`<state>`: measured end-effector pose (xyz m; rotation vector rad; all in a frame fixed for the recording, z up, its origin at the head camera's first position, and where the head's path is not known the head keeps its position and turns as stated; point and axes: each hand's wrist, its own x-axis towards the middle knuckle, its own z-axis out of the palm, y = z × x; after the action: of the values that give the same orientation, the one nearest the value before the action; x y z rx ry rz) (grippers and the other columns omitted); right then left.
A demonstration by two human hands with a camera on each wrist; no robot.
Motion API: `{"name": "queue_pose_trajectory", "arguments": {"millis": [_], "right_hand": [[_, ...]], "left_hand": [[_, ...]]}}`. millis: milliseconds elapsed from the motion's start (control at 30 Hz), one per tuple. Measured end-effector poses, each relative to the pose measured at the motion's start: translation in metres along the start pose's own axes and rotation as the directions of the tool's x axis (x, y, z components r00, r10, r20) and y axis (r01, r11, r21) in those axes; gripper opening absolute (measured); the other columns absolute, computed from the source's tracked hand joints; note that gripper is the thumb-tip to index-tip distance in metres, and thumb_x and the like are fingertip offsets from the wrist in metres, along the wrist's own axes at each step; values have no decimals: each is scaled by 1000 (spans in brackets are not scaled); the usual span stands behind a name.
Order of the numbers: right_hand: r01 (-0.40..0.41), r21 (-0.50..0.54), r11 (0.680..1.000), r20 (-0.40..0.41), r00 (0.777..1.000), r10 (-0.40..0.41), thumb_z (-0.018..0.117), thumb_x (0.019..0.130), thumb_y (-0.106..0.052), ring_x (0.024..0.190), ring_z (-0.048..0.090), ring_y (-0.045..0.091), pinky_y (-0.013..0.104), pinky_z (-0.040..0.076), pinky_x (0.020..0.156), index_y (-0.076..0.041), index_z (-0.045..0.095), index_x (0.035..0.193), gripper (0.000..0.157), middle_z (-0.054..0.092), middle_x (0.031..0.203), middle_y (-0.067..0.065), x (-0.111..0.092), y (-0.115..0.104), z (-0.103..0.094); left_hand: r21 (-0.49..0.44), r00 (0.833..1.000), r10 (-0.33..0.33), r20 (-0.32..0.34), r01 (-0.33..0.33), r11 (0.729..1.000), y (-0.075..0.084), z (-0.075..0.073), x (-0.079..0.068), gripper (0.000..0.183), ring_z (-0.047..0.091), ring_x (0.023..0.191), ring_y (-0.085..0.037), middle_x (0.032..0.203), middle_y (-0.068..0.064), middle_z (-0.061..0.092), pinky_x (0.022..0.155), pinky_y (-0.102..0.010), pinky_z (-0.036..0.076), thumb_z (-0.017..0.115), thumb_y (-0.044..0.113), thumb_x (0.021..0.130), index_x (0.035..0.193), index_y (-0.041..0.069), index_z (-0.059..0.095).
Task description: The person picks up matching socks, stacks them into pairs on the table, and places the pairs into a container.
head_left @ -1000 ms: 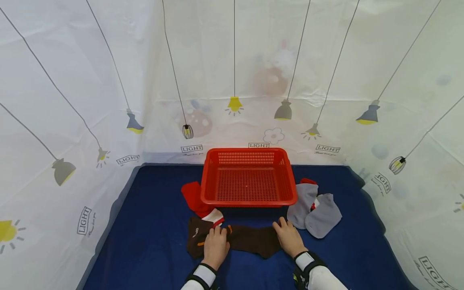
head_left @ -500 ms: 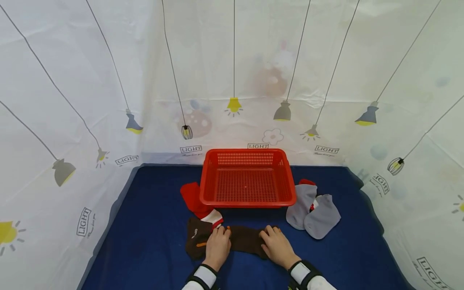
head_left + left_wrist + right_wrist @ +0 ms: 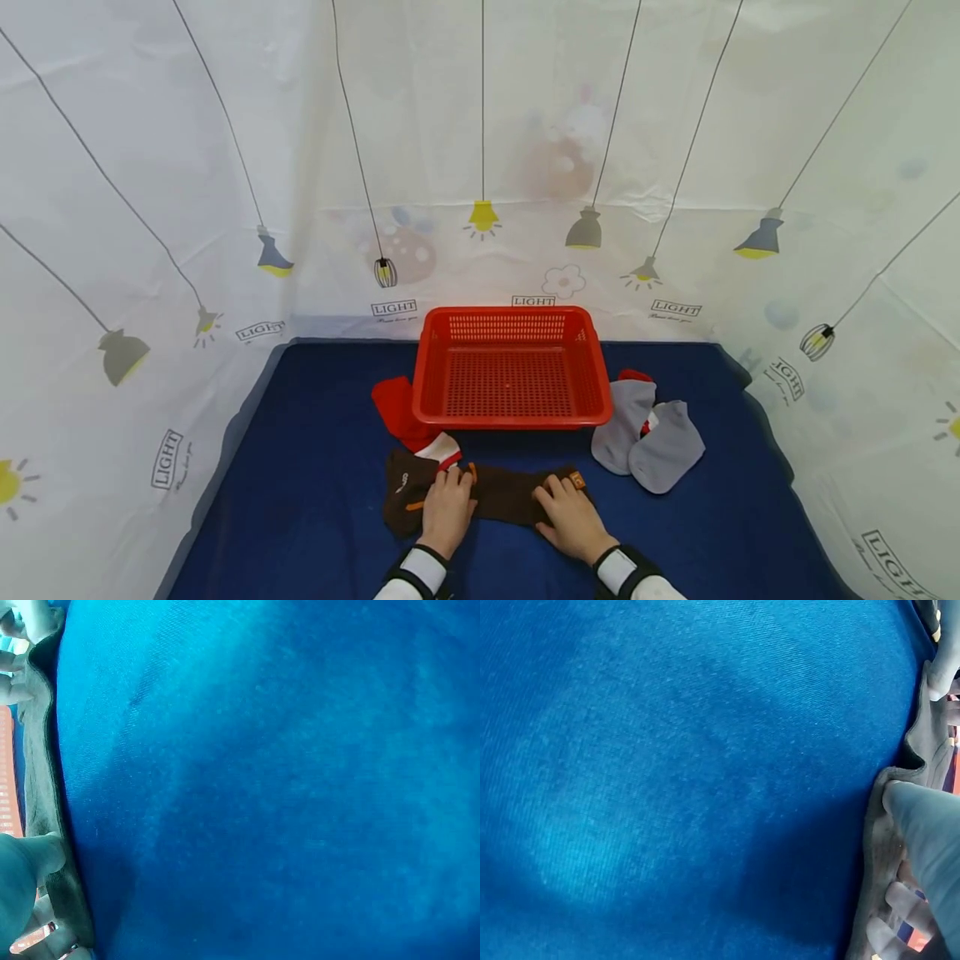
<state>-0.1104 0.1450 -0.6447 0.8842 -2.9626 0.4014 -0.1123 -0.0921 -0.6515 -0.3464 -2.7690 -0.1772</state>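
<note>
At lower centre, the brown sock (image 3: 506, 493), lengthwise left to right, is pinched by left grip (image 3: 447, 514) and right grip (image 3: 574, 521).

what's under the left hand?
Brown cloth shows on both sides of the left hand. What's directly beneath is covered, so I can't tell if it's one piece or two.

Soft even light, bluish cast, wrist views

Brown sock (image 3: 508, 495) apparently in all views
</note>
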Motion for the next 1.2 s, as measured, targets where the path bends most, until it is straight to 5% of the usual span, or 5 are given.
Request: {"name": "queue_pose_trajectory", "arguments": {"millis": [267, 500, 867, 1067, 1200], "right_hand": [[65, 1, 998, -17, 998, -65, 85, 78, -29, 82, 48, 16, 26, 39, 61, -17, 61, 106, 39, 50, 96, 0, -5, 7, -1], [27, 51, 998, 41, 999, -29, 81, 82, -27, 87, 53, 20, 27, 41, 64, -17, 62, 113, 37, 53, 102, 2, -5, 6, -5], [19, 155, 988, 84, 996, -32, 76, 88, -22, 109, 62, 29, 46, 54, 87, -12, 59, 136, 52, 60, 125, 11, 4, 6, -23], [5, 217, 976, 89, 996, -25, 74, 90, -19, 112, 61, 31, 48, 54, 89, -11, 59, 135, 48, 59, 127, 12, 3, 5, -26], [-9, 232, 973, 106, 994, -16, 73, 91, -19, 112, 61, 31, 48, 54, 88, -10, 60, 134, 46, 59, 127, 13, 2, 4, -27]], "left_hand": [[-33, 998, -30, 54, 32, 999, 0, 1, -5, 41, 59, 87, -25, 96, -7, 62, 71, -37, 53, 93, 24, 66, 96, 12, 69], [-20, 997, -13, 81, 15, 1000, 0, -4, -6, 39, 62, 88, -25, 101, -7, 64, 73, -38, 53, 91, 24, 68, 99, 12, 70], [-16, 999, 50, 5, -50, 999, -19, -24, -3, 62, 63, 103, -28, 115, -11, 65, 83, -42, 53, 92, 26, 62, 117, 11, 67], [-9, 994, -4, 109, 5, 1000, -37, -29, -5, 70, 58, 116, -34, 125, -14, 61, 94, -51, 50, 92, 24, 60, 123, 13, 64], [-16, 974, -73, 216, 79, 997, -47, -32, -6, 78, 52, 126, -40, 138, -17, 55, 97, -58, 47, 92, 24, 61, 131, 13, 60]]}}
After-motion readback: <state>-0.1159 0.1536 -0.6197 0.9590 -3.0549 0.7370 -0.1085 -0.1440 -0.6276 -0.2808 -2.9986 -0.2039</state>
